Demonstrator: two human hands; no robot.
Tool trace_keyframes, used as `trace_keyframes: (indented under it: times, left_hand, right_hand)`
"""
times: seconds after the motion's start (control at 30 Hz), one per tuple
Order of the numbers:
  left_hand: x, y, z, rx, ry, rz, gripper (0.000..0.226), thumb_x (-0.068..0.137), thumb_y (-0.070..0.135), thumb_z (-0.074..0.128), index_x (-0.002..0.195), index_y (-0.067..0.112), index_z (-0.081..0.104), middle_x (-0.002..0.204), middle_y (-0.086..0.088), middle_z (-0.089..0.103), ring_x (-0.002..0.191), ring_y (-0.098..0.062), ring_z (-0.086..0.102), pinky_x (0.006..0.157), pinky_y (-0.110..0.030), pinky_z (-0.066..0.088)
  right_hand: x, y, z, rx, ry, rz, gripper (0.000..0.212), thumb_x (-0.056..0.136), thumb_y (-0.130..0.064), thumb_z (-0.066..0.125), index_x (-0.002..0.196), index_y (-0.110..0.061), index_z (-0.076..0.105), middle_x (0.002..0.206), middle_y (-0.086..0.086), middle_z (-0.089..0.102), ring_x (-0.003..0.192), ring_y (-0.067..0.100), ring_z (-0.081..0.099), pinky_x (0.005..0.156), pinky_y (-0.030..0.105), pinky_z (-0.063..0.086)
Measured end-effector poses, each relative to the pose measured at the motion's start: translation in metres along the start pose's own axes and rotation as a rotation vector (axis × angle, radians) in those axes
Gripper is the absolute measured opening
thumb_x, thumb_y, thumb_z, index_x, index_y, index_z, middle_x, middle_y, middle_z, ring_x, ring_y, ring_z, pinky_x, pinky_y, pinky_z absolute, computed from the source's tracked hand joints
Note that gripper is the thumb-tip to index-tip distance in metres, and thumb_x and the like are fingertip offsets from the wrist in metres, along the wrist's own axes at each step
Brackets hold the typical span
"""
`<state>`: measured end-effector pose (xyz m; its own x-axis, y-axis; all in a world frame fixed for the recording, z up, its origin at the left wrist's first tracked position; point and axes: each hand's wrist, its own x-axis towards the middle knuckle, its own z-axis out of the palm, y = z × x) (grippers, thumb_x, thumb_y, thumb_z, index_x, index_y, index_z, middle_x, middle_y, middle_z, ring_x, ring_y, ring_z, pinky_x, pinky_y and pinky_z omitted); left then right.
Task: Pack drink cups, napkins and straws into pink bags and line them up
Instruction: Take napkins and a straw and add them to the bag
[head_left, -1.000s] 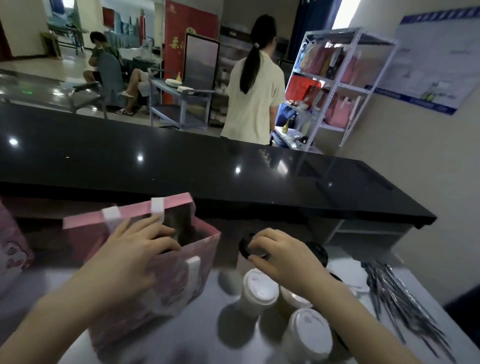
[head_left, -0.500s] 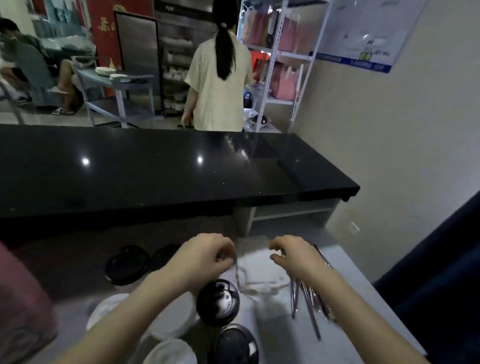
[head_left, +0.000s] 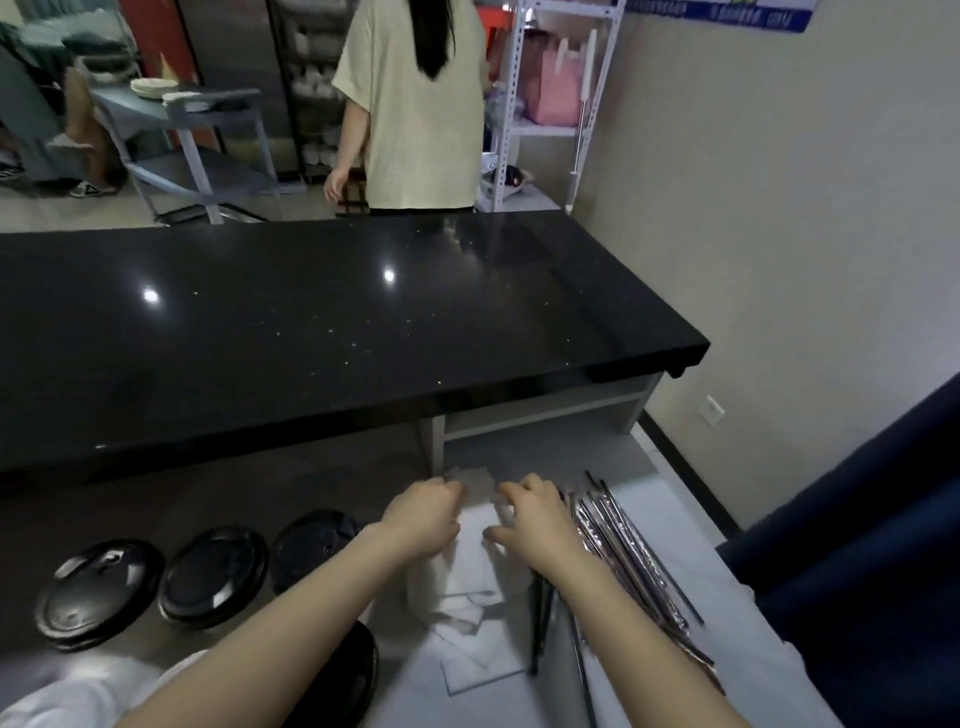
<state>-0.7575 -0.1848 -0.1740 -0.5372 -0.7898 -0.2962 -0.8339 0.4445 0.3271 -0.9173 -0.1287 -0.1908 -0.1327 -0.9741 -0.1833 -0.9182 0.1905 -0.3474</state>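
— Why were both hands at the napkins (head_left: 460, 574)?

— To peel off a sheet for a bag, I'd judge. The left hand (head_left: 423, 514) and right hand (head_left: 537, 522) had their fingers curled narrow on the napkins' far edge, apparently pinching the top one.

— And around them?

— The straws (head_left: 623, 561) lay just right of the napkins and the black-lidded cups (head_left: 213, 577) stood left, all on the grey surface (head_left: 675, 525). No bag for packing showed there. Beyond the napkins ran a black counter (head_left: 311, 322), with a person in a pale shirt (head_left: 415, 104) behind it and a white shelf (head_left: 511, 104) holding a pink bag (head_left: 553, 88).
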Motion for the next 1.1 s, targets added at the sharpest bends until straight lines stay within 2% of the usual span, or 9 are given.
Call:
trace_keyframes:
  times: [0.07,0.17,0.27,0.43,0.57,0.7,0.9,0.97,1.1]
  left_hand:
    - [0.005,0.000,0.002,0.010,0.019,-0.005,0.035,0.088,0.015,0.054,0.123,0.017,0.056,0.121,-0.006,0.058,0.107,-0.026,0.058,0.088,-0.040,0.051]
    - [0.007,0.001,0.000,-0.027,0.063,-0.006,0.008,0.084,0.019,0.063,0.089,0.024,0.060,0.101,-0.002,0.063,0.088,-0.020,0.059,0.072,-0.032,0.050]
    - [0.007,0.000,-0.004,-0.084,0.091,0.051,0.026,0.078,0.026,0.070,0.067,0.029,0.047,0.081,0.006,0.052,0.074,-0.013,0.051,0.059,-0.025,0.037]
    - [-0.002,-0.007,-0.013,-0.265,0.097,0.090,0.023,0.070,0.023,0.073,0.076,0.028,0.052,0.077,0.008,0.059,0.071,-0.008,0.055,0.058,-0.024,0.043]
    - [-0.009,-0.007,-0.018,-0.321,0.121,0.141,0.021,0.073,0.025,0.076,0.085,0.026,0.059,0.083,0.008,0.061,0.077,-0.009,0.057,0.067,-0.027,0.047]
    - [-0.021,-0.005,-0.026,-0.378,0.167,0.159,0.017,0.072,0.019,0.077,0.079,0.022,0.062,0.078,0.006,0.065,0.076,-0.010,0.060,0.068,-0.029,0.047]
    - [-0.062,-0.006,-0.053,-0.509,0.308,0.197,0.017,0.072,0.017,0.078,0.078,0.024,0.063,0.072,0.007,0.065,0.069,-0.002,0.058,0.061,-0.020,0.042]
    - [-0.082,-0.009,-0.070,-0.547,0.391,0.209,0.020,0.071,0.016,0.078,0.078,0.028,0.063,0.071,0.011,0.065,0.069,0.000,0.059,0.060,-0.013,0.040]
    - [-0.136,-0.029,-0.103,-0.628,0.556,0.193,0.019,0.074,0.014,0.077,0.080,0.028,0.065,0.075,0.013,0.067,0.071,0.000,0.061,0.061,-0.013,0.043]
  right_hand:
    - [0.004,0.001,0.006,0.005,0.013,-0.019,0.055,0.077,-0.047,0.069,0.127,-0.026,0.057,0.120,0.004,0.047,0.116,0.025,0.041,0.098,0.033,0.037]
    - [0.007,0.003,0.009,0.055,0.052,-0.046,0.041,0.075,-0.040,0.072,0.111,-0.024,0.064,0.113,0.001,0.046,0.110,0.022,0.041,0.096,0.031,0.039]
    - [0.005,0.002,0.006,0.172,0.116,-0.094,0.029,0.071,-0.026,0.073,0.098,-0.017,0.065,0.107,0.001,0.050,0.104,0.021,0.044,0.088,0.026,0.036]
    - [-0.005,0.000,-0.004,0.376,0.147,-0.107,0.021,0.070,-0.017,0.075,0.088,-0.015,0.064,0.093,-0.006,0.058,0.093,0.017,0.049,0.074,0.022,0.034]
    - [-0.015,0.000,-0.008,0.355,0.160,-0.193,0.040,0.074,-0.021,0.075,0.113,-0.022,0.065,0.116,-0.006,0.054,0.107,0.013,0.047,0.093,0.023,0.037]
    - [-0.021,-0.009,-0.014,0.355,0.216,-0.181,0.022,0.075,-0.024,0.078,0.093,-0.014,0.071,0.124,-0.003,0.054,0.114,0.015,0.046,0.092,0.023,0.034]
    - [-0.045,-0.035,-0.046,0.609,0.194,-0.226,0.016,0.075,-0.021,0.079,0.078,-0.029,0.066,0.075,-0.017,0.066,0.076,-0.003,0.060,0.069,0.017,0.041]
    - [-0.054,-0.050,-0.061,0.653,0.176,-0.279,0.016,0.076,-0.019,0.079,0.082,-0.028,0.068,0.078,-0.015,0.069,0.076,0.000,0.063,0.069,0.019,0.046]
    - [-0.068,-0.100,-0.088,0.668,0.151,-0.392,0.009,0.079,-0.020,0.076,0.084,-0.025,0.071,0.077,-0.007,0.070,0.074,0.011,0.063,0.067,0.034,0.049]
